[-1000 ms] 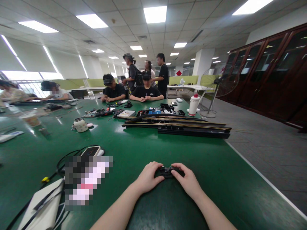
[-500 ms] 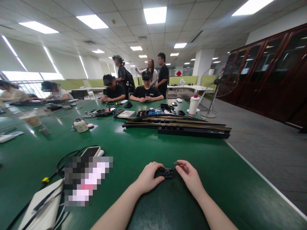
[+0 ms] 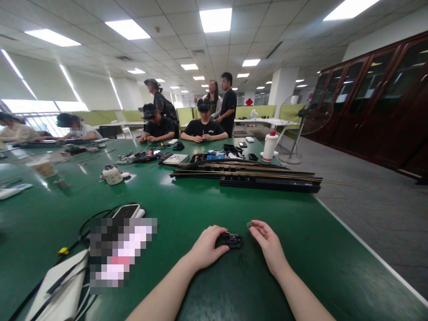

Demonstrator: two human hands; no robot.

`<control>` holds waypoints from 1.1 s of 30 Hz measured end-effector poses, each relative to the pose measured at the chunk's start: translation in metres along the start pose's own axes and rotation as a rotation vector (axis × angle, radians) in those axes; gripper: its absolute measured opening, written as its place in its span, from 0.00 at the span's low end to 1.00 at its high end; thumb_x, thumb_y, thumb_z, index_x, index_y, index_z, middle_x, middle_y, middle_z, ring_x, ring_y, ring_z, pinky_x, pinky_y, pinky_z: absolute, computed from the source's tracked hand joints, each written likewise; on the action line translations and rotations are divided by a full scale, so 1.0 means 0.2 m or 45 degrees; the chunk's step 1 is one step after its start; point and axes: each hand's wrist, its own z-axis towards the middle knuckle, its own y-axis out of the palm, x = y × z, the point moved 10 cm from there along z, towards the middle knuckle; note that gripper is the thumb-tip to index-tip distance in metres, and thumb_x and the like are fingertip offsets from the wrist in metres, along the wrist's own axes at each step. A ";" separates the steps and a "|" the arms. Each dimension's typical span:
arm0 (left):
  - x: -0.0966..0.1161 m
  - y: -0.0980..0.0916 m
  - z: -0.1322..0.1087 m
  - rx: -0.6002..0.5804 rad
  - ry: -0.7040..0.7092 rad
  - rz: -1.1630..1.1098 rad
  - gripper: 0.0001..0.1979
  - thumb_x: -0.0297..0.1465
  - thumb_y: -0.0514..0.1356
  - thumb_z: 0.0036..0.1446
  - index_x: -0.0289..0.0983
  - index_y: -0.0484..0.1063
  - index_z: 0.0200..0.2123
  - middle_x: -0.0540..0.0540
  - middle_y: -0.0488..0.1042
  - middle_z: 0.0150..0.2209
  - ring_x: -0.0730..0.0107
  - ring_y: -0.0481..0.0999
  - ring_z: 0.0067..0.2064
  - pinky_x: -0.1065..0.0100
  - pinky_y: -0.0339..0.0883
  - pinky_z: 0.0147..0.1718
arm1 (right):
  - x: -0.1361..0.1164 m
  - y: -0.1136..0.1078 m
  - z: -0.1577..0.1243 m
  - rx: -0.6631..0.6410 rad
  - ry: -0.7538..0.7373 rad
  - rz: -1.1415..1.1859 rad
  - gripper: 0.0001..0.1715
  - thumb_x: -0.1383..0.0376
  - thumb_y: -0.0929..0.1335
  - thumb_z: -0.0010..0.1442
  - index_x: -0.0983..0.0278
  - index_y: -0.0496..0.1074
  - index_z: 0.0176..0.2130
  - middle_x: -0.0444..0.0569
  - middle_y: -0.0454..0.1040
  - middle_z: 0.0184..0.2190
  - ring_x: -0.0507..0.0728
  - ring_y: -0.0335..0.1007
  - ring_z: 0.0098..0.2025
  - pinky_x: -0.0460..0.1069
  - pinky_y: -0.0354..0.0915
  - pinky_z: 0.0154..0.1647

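Observation:
A small black mechanical part (image 3: 235, 240) with an open, uneven top lies on the green table (image 3: 187, 200) in front of me. My left hand (image 3: 210, 248) grips it at its left end, thumb at the near side and fingers at the far side. To the right, my right hand (image 3: 267, 243) is raised slightly, apart from the black part. Between its thumb and fingertips is a tiny bluish-grey piece (image 3: 249, 224), too small to name.
Black rails (image 3: 270, 183) with thin brass-coloured rods lie across the table ahead. A white bottle (image 3: 270, 147) with a red top stands behind them. On the left are a phone (image 3: 126, 213), cables and a white notebook (image 3: 60, 285). Several people sit or stand beyond.
My right hand has shifted a little to the right, away from the black part, with the tiny piece still pinched. My left hand stays put. A standing person behind has moved left.

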 end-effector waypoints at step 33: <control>0.00 0.00 0.00 0.008 0.012 0.015 0.20 0.30 0.63 0.50 0.39 0.66 0.48 0.45 0.70 0.44 0.60 0.68 0.46 0.61 0.62 0.47 | 0.08 -0.04 0.02 0.071 0.096 0.209 0.26 0.52 0.73 0.42 0.62 0.71 0.39 0.52 0.77 0.39 0.62 0.71 0.46 0.57 0.65 0.48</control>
